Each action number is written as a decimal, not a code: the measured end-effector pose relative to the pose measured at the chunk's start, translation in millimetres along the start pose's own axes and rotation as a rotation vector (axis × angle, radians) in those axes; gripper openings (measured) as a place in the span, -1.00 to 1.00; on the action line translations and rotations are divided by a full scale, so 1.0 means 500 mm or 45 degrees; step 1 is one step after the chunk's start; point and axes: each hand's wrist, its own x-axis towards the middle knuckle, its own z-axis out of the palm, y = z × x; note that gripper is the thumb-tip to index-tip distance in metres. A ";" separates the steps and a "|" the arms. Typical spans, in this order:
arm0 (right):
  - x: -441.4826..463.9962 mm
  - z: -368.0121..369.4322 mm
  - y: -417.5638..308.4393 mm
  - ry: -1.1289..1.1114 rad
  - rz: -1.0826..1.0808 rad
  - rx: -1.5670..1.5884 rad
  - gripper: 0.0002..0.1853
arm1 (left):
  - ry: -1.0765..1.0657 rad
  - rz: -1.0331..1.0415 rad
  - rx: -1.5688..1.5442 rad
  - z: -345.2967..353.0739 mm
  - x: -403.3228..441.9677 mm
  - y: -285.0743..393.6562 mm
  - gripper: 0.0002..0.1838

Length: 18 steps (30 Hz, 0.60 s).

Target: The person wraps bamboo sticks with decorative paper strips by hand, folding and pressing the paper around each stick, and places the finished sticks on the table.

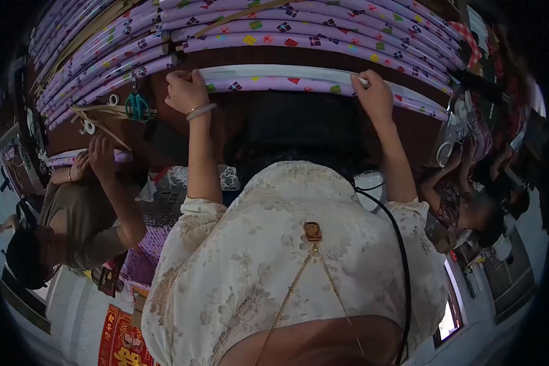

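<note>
A lilac patterned roll [274, 84] with a white strip [280, 71] along its far edge lies crosswise on the brown table. My left hand [187, 93], with a bangle at the wrist, is closed at the left end of the roll and strip. My right hand [373, 96] is closed in a pinch over the roll farther right, thumb and forefinger at the strip's edge. A small white bit shows between those fingers; what it is cannot be made out. The roll's right end reaches past my right hand.
Many lilac rolls [323, 41] lie in rows beyond. Teal scissors [138, 107], white tape rings [114, 99] and brown strips [107, 112] are at the left. One person [85, 213] works at the left, others [457, 195] at the right. A dark object [296, 122] is near my body.
</note>
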 end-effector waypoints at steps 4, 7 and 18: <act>-0.003 0.015 0.002 0.080 -0.023 -0.023 -0.70 | 0.013 0.008 0.003 -0.004 -0.003 0.004 -0.67; -0.002 0.019 -0.004 0.090 -0.025 -0.075 -0.71 | -0.014 -0.009 0.004 -0.006 -0.002 0.004 -0.67; 0.001 0.024 -0.019 0.077 0.026 -0.179 -0.74 | 0.017 0.000 -0.003 -0.006 -0.001 0.001 -0.67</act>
